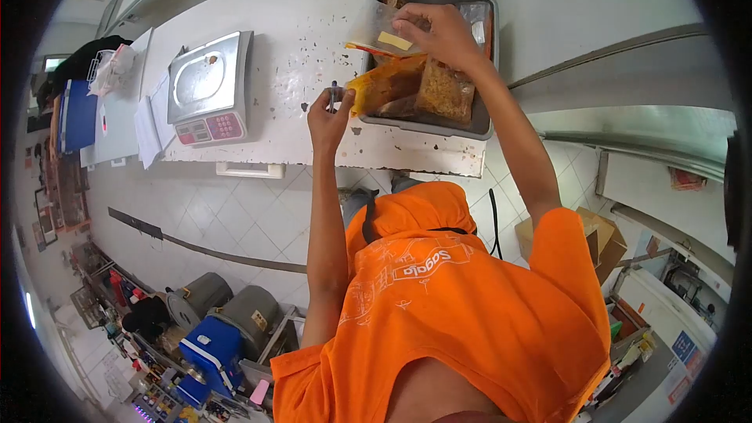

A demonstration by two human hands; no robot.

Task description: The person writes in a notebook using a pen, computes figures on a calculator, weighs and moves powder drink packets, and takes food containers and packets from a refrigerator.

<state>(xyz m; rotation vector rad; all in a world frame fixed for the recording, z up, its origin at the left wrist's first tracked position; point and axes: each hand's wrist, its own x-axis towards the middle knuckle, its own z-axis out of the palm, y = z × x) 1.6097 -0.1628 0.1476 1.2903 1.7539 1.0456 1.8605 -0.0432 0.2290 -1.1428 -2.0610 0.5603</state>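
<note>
My left hand [330, 116] is closed on the near left corner of a yellow-orange plastic bag [392, 84] with dark brown contents. A dark pen-like item [334, 91] also sticks up between its fingers. Above the grey bin [490, 102], my right hand [440, 35] has its fingers curled in a pinch at a clear plastic bag [368, 22] that bears a yellow label [395, 41]. Inside the bin, just below my right hand, lies a clear bag of golden-brown crumbly food [445, 94]. More packets partly show around it.
A digital scale [205, 86] sits left on the worn white table [298, 23], with papers [150, 121] beside it. A metal-edged white unit [627, 70] stands close on the right. Behind me are a cardboard box [599, 239], grey bins and a blue cooler [215, 352].
</note>
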